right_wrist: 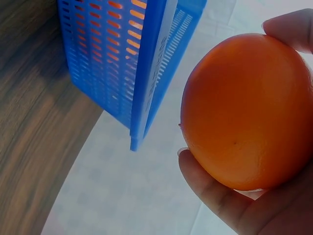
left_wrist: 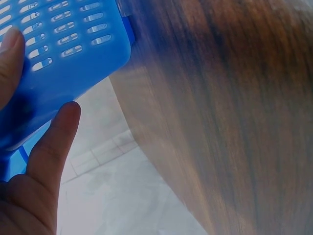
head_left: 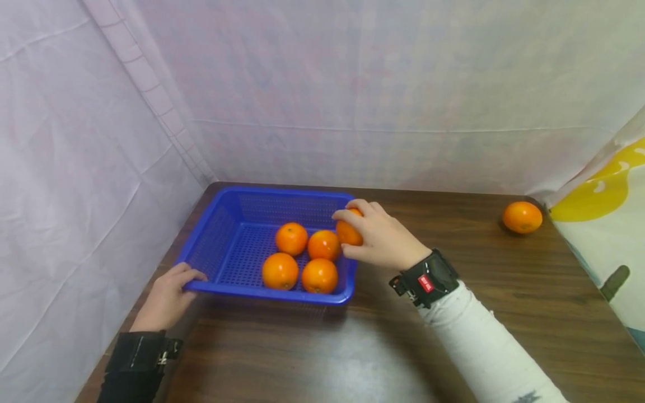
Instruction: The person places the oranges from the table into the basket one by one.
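A blue perforated plastic basket (head_left: 232, 288) sits toward the left of the table, with several oranges (head_left: 280, 271) on its floor, mostly in the right half. My left hand (head_left: 168, 296) grips the rim at the near left corner, fingers over the edge. In the left wrist view the thumb and a finger (left_wrist: 54, 142) lie against the basket's wall (left_wrist: 93, 58). My right hand (head_left: 380, 235) holds another orange (head_left: 347, 230) at the basket's right rim. The right wrist view shows this orange (right_wrist: 244, 112) between curled fingers and thumb, beside the basket's side wall (right_wrist: 102, 54).
One more orange (head_left: 522, 217) lies at the far right corner of the dark wooden table (head_left: 453, 224). Pale cloth (head_left: 353, 84) hangs behind the table and along its left side. A patterned cloth (head_left: 604, 224) with yellow shapes borders the right edge.
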`<state>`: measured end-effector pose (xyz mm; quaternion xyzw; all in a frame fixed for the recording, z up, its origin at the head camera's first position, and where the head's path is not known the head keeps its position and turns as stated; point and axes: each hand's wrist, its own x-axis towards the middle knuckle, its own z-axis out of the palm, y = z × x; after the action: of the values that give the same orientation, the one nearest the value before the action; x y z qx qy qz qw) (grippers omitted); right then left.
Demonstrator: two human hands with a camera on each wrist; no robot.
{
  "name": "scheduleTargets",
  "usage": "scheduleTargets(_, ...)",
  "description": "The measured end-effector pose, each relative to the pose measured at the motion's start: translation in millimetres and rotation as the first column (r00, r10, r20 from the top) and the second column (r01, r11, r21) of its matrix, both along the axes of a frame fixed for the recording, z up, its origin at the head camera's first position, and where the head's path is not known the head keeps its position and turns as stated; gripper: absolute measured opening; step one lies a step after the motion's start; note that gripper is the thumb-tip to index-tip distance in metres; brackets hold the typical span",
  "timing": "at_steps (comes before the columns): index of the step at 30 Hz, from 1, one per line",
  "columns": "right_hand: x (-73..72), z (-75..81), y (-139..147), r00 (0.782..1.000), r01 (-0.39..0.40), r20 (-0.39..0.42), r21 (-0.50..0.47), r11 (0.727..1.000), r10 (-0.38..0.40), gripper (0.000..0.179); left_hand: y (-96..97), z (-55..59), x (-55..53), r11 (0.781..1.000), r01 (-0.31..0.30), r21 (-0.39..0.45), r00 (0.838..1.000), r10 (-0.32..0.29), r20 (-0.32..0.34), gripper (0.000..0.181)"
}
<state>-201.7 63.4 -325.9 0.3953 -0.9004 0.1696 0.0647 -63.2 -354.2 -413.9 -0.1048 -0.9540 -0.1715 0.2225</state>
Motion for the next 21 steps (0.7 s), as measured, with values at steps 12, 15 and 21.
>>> scheduleTargets(12, -0.5, 3.7, -23.8, 0.999, -0.035, 0.023, 0.012, 0.999, 0.035, 0.058, 2.9, 0.9, 0.2, 1.000, -0.005, 0.005, 1.000, 0.005, -0.001, 0.034)
scheduleTargets(15, -0.2, 4.8, -29.0, 0.999, -0.043, 0.018, 0.018, 0.999, 0.043, 0.058, 3.6, 1.0, 0.1, 1.000, -0.006, 0.002, 1.000, 0.006, -0.008, 0.035)
scheduleTargets(21, -0.3, 6.8, -40.3, 0.998, -0.060, 0.033, 0.021, 0.998, 0.060, 0.061, 3.0, 1.4, 0.2, 1.000, -0.003, 0.002, 1.000, 0.003, -0.020, 0.035)
